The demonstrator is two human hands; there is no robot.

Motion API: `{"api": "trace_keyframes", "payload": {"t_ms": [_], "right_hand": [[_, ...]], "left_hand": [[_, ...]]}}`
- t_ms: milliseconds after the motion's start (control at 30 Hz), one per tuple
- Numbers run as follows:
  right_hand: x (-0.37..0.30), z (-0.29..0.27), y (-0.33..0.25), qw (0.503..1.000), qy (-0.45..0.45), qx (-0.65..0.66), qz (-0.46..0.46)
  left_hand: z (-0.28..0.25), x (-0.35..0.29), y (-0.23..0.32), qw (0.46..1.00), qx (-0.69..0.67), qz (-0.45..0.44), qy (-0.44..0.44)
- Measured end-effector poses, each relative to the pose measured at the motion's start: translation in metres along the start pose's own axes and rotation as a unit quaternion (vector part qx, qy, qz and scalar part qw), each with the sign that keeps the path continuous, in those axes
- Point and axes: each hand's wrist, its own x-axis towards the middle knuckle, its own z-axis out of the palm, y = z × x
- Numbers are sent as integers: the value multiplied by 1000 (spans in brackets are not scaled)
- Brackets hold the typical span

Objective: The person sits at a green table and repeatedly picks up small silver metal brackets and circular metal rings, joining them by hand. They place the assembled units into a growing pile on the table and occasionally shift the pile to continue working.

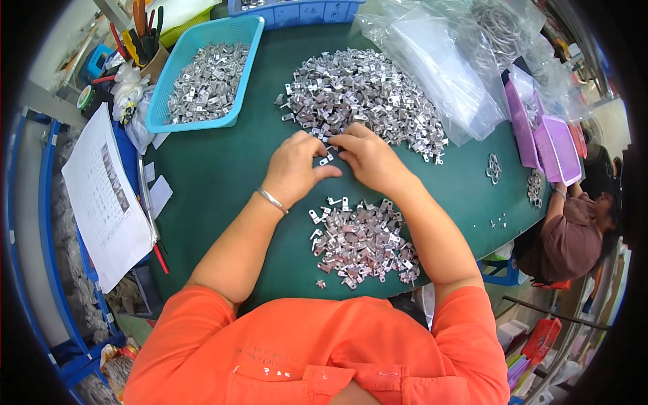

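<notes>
My left hand (pixel 293 166) and my right hand (pixel 370 156) meet at the near edge of a big heap of small silver metal brackets (pixel 368 91). Each bracket is bent and has a hole. On the left hand the thumb stands apart from the curled fingers, whose tips reach the brackets. The right hand's index finger and thumb are also apart, with the fingertips touching brackets. One loose bracket (pixel 325 160) lies between the hands. Closer to my body, between my forearms, lies a smaller pile of similar brackets (pixel 364 239).
A turquoise basket (pixel 154 111) of brackets stands at the left, with paper sheets (pixel 104 196) below it. Plastic bags (pixel 439 64) cover the back right, near purple baskets (pixel 559 152). A co-worker (pixel 574 236) sits at the right. Metal rings (pixel 494 169) lie on the green table (pixel 202 202).
</notes>
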Motion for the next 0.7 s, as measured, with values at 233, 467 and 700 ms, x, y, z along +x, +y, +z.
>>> {"api": "trace_keyframes", "payload": {"t_ms": [233, 467, 700], "right_hand": [[-15, -5, 10, 978, 11, 166, 124], [-34, -14, 2, 875, 21, 450, 177], [-39, -40, 5, 918, -134, 373, 22]], "left_hand": [[2, -1, 8, 995, -91, -26, -27], [10, -3, 16, 871, -452, -158, -108], [8, 1, 6, 936, -282, -200, 66]]}}
